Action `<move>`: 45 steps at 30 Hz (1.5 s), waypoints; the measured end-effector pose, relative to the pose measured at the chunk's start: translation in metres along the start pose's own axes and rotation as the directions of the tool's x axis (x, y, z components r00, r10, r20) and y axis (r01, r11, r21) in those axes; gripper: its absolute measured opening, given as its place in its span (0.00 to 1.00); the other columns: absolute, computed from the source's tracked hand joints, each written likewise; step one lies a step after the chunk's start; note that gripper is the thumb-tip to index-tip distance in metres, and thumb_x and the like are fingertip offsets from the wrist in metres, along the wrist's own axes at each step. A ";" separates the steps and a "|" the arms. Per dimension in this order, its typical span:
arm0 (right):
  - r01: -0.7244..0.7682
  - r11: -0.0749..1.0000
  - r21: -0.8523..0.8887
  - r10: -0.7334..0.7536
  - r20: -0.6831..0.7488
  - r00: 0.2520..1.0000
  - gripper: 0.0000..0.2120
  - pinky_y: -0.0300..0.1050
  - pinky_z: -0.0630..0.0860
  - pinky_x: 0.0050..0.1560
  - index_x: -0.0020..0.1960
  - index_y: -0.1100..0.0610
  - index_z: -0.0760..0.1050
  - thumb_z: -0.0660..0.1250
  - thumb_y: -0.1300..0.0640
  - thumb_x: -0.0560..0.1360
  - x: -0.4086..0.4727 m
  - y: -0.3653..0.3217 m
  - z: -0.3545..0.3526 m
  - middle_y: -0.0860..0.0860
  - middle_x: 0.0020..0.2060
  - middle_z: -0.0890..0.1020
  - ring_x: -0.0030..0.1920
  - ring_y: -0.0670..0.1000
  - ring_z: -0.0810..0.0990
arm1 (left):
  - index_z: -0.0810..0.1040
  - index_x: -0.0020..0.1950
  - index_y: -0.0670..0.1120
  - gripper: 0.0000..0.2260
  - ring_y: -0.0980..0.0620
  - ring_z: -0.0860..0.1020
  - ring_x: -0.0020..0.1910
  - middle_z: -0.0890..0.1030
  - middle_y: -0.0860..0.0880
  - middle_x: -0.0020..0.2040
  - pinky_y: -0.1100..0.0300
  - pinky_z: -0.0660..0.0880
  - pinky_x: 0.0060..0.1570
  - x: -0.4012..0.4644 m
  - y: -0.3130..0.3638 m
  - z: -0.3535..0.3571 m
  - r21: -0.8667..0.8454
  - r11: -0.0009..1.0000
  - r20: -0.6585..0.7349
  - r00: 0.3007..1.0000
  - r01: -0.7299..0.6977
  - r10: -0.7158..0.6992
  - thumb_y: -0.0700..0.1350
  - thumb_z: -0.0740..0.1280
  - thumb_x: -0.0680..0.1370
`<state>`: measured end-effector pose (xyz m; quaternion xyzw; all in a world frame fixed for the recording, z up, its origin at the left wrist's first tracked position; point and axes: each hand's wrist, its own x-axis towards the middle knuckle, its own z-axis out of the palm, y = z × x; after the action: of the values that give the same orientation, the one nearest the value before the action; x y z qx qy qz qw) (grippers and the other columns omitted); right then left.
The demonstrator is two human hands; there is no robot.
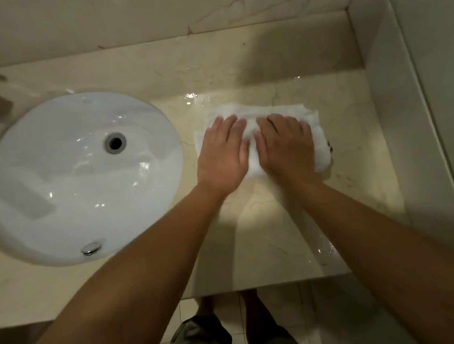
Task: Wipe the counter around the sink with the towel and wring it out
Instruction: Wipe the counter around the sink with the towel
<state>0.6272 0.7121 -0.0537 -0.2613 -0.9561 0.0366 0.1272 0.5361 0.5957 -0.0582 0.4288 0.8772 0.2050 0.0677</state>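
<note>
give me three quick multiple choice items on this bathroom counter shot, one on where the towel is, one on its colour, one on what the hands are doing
1. Where does the towel lie?
A. inside the sink
B. on the counter to the right of the sink
C. on the floor

2. What colour is the towel?
A. white
B. blue
C. green

3. How are the hands on the towel?
A. both lie flat, pressing down
B. one lifts it in the air
C. both twist it over the basin

Answers:
1 B, it lies on the beige counter, apart from the sink.
2 A, the cloth around the fingers is plainly white.
3 A, the left hand and the right hand rest on it side by side with fingers fairly straight.
</note>
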 end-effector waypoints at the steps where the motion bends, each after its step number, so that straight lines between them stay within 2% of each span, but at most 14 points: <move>1: 0.014 1.000 0.008 -0.014 0.007 1.000 0.15 0.53 0.70 0.52 0.60 0.57 0.78 0.60 0.52 0.80 -0.016 -0.005 -0.002 0.54 0.54 0.82 0.49 0.57 0.79 | 0.72 0.70 0.42 0.20 0.42 0.65 0.73 0.72 0.42 0.70 0.48 0.59 0.74 -0.020 0.003 -0.001 -0.007 1.000 0.000 1.000 0.023 -0.023 0.50 0.52 0.83; 5: 0.019 0.998 0.058 -0.023 0.075 0.997 0.17 0.56 0.69 0.59 0.64 0.58 0.77 0.59 0.53 0.79 -0.081 -0.031 -0.014 0.55 0.58 0.81 0.56 0.58 0.78 | 0.73 0.69 0.40 0.19 0.41 0.66 0.73 0.73 0.40 0.69 0.46 0.60 0.73 -0.095 0.010 -0.009 -0.014 0.998 -0.036 0.997 0.067 -0.067 0.46 0.54 0.82; 8: 0.082 0.995 0.049 -0.086 0.066 0.994 0.22 0.56 0.67 0.61 0.64 0.58 0.78 0.50 0.51 0.83 -0.105 -0.043 -0.019 0.56 0.58 0.81 0.57 0.59 0.78 | 0.75 0.67 0.37 0.19 0.38 0.68 0.71 0.74 0.37 0.68 0.42 0.64 0.70 -0.122 0.009 -0.012 0.028 1.000 -0.049 0.999 0.010 -0.009 0.43 0.55 0.81; 9: 0.100 0.994 0.039 -0.102 0.066 0.993 0.23 0.56 0.67 0.60 0.63 0.58 0.78 0.50 0.50 0.82 -0.105 -0.044 -0.019 0.56 0.57 0.81 0.56 0.59 0.79 | 0.74 0.68 0.38 0.19 0.38 0.68 0.71 0.74 0.38 0.68 0.42 0.64 0.70 -0.124 0.007 -0.012 0.032 0.999 -0.031 0.999 0.024 -0.023 0.44 0.55 0.81; 11: 0.138 0.990 0.036 -0.140 0.075 0.987 0.21 0.56 0.68 0.58 0.62 0.58 0.79 0.56 0.50 0.77 -0.094 -0.043 -0.016 0.56 0.57 0.81 0.55 0.59 0.79 | 0.73 0.69 0.41 0.21 0.39 0.66 0.73 0.72 0.39 0.70 0.42 0.63 0.70 -0.117 0.002 -0.013 0.015 0.998 0.007 0.999 0.053 -0.053 0.47 0.55 0.80; 13: 0.162 0.986 0.026 -0.164 0.082 0.983 0.21 0.55 0.69 0.57 0.61 0.58 0.79 0.59 0.50 0.74 -0.077 -0.042 -0.010 0.56 0.56 0.81 0.54 0.59 0.79 | 0.73 0.69 0.41 0.21 0.39 0.65 0.73 0.72 0.40 0.71 0.42 0.62 0.71 -0.102 -0.007 -0.013 0.010 0.999 0.009 0.999 0.045 -0.045 0.48 0.54 0.80; 17: 0.119 0.992 0.049 -0.119 -0.014 0.993 0.16 0.54 0.70 0.53 0.58 0.56 0.80 0.64 0.53 0.74 -0.027 -0.049 0.004 0.54 0.53 0.82 0.50 0.58 0.79 | 0.74 0.69 0.39 0.20 0.38 0.67 0.72 0.72 0.38 0.70 0.43 0.63 0.71 -0.056 -0.035 -0.012 0.036 0.999 -0.085 0.996 -0.016 0.019 0.46 0.55 0.82; 21: 0.075 0.996 0.052 -0.075 -0.015 0.997 0.15 0.53 0.68 0.52 0.57 0.55 0.80 0.62 0.53 0.74 0.037 -0.053 0.020 0.53 0.53 0.82 0.49 0.58 0.79 | 0.73 0.70 0.42 0.21 0.41 0.65 0.74 0.71 0.41 0.72 0.48 0.56 0.74 0.006 -0.060 -0.020 0.060 0.998 -0.051 0.998 0.033 -0.030 0.48 0.53 0.82; 28: 0.075 0.996 0.045 -0.075 0.016 0.997 0.16 0.52 0.67 0.51 0.56 0.54 0.81 0.60 0.51 0.74 0.149 -0.049 0.042 0.53 0.52 0.83 0.50 0.59 0.79 | 0.71 0.72 0.45 0.23 0.43 0.64 0.74 0.70 0.43 0.72 0.48 0.57 0.73 0.114 -0.086 -0.032 0.136 0.984 -0.030 0.993 0.113 -0.110 0.51 0.48 0.81; 32: 0.033 0.999 0.002 -0.033 -0.041 0.999 0.13 0.51 0.65 0.48 0.52 0.53 0.82 0.61 0.51 0.75 0.195 -0.034 0.057 0.51 0.47 0.84 0.45 0.58 0.80 | 0.71 0.71 0.45 0.24 0.42 0.65 0.73 0.71 0.44 0.72 0.46 0.60 0.72 0.168 -0.097 -0.026 0.162 0.983 -0.028 0.996 0.086 -0.082 0.52 0.47 0.81; 35: 0.043 0.999 0.001 -0.043 -0.085 0.995 0.13 0.51 0.67 0.47 0.47 0.54 0.83 0.61 0.51 0.75 0.209 -0.012 0.058 0.52 0.43 0.84 0.43 0.58 0.81 | 0.72 0.69 0.44 0.24 0.40 0.67 0.70 0.72 0.42 0.69 0.44 0.63 0.68 0.188 -0.087 -0.017 0.166 0.982 -0.032 0.996 0.092 -0.088 0.52 0.48 0.81; 39: 0.049 0.998 0.042 -0.044 -0.110 0.993 0.16 0.50 0.71 0.51 0.47 0.56 0.84 0.60 0.49 0.75 0.209 0.026 0.049 0.54 0.43 0.85 0.45 0.59 0.82 | 0.72 0.69 0.43 0.23 0.37 0.68 0.68 0.72 0.41 0.68 0.43 0.64 0.66 0.200 -0.054 -0.001 0.152 0.982 -0.035 0.994 0.112 -0.108 0.52 0.49 0.81; 43: 0.010 1.000 -0.002 -0.010 -0.102 0.995 0.18 0.52 0.74 0.57 0.53 0.58 0.84 0.60 0.48 0.76 0.202 0.080 0.038 0.56 0.47 0.86 0.48 0.60 0.83 | 0.68 0.72 0.45 0.28 0.40 0.63 0.72 0.68 0.43 0.72 0.47 0.58 0.71 0.217 -0.008 0.017 0.140 0.987 0.027 0.996 0.076 -0.081 0.55 0.43 0.79; 45: -0.025 1.000 -0.015 0.024 -0.102 0.995 0.20 0.55 0.74 0.60 0.56 0.58 0.83 0.59 0.47 0.77 0.195 0.106 0.028 0.57 0.50 0.85 0.51 0.60 0.83 | 0.65 0.75 0.47 0.26 0.41 0.59 0.75 0.65 0.44 0.75 0.48 0.52 0.74 0.222 0.018 0.027 0.104 0.994 0.040 0.998 0.046 -0.051 0.55 0.46 0.81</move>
<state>0.5101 0.9028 -0.0520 -0.2755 -0.9454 0.0171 0.1732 0.4187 0.7869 -0.0622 0.4145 0.8951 0.1486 0.0693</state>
